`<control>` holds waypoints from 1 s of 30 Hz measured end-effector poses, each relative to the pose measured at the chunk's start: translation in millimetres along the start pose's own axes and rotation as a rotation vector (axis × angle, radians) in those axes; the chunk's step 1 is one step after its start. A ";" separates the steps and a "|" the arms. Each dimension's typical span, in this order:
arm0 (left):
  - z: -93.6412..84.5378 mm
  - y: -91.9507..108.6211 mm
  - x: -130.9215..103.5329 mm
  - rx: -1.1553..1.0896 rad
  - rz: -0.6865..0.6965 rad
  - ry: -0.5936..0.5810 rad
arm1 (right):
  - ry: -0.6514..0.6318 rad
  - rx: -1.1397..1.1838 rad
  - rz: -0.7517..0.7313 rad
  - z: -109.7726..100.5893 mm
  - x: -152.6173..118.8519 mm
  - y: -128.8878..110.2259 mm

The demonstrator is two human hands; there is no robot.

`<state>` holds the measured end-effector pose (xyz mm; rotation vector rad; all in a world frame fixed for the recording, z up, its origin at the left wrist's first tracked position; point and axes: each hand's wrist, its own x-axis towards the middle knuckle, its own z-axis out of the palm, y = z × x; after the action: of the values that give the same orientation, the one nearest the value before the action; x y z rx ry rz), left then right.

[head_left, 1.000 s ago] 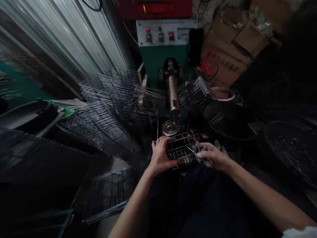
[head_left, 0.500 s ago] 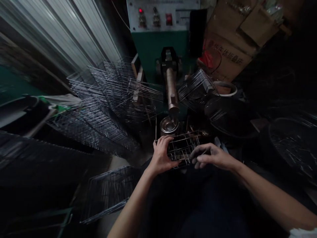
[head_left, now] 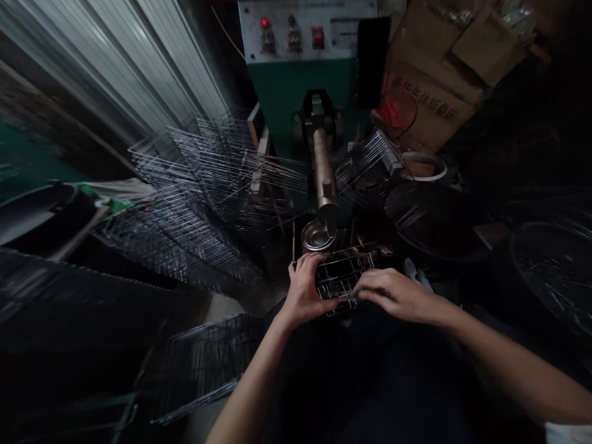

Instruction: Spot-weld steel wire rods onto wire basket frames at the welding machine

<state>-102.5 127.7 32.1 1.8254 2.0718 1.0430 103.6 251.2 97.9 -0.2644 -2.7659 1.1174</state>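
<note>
A small wire rack (head_left: 345,275) lies below the metal arm of a green machine. My left hand (head_left: 305,291) grips its left end, with the thumb along the near edge and the fingers over the far side. My right hand (head_left: 391,295) is at the rack's near right part, its fingers bent together and pointing left. Whatever the right fingertips pinch is too small and dark to make out. Just beyond the rack, a round metal cup (head_left: 317,235) sits under the tip of the machine arm (head_left: 324,176).
Stacked wire racks (head_left: 194,197) fill the left side. More wire pieces (head_left: 370,163) stand right of the machine arm. Dark basins (head_left: 430,216) are at the right, below a cardboard box (head_left: 430,92). Another wire grid (head_left: 203,364) lies at the lower left.
My right hand has closed its fingers and turned over the rack's near right part. My left hand keeps its hold. The whole view has shifted slightly.
</note>
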 end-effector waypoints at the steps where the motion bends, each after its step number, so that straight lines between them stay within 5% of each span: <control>1: 0.2 0.0 0.2 -0.004 0.000 0.009 | 0.022 -0.060 -0.012 6.3 2.5 3.8; 7: -1.4 1.4 2.3 -0.044 -0.001 0.066 | 0.098 -0.624 -0.108 53.2 12.9 22.9; 10: -4.7 0.1 2.9 -0.058 -0.005 0.079 | 0.186 -0.718 -0.206 62.4 10.1 26.3; 16: -8.2 -4.3 6.0 -0.072 0.003 0.099 | 0.306 -0.668 -0.299 58.9 8.7 33.8; 30: -15.4 -25.5 35.9 -0.076 -0.006 0.118 | 0.248 -0.659 -0.265 38.2 38.4 48.6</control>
<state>-139.6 155.4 38.7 1.7599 2.0697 1.2379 63.8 268.2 39.3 -0.0876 -2.7371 0.0823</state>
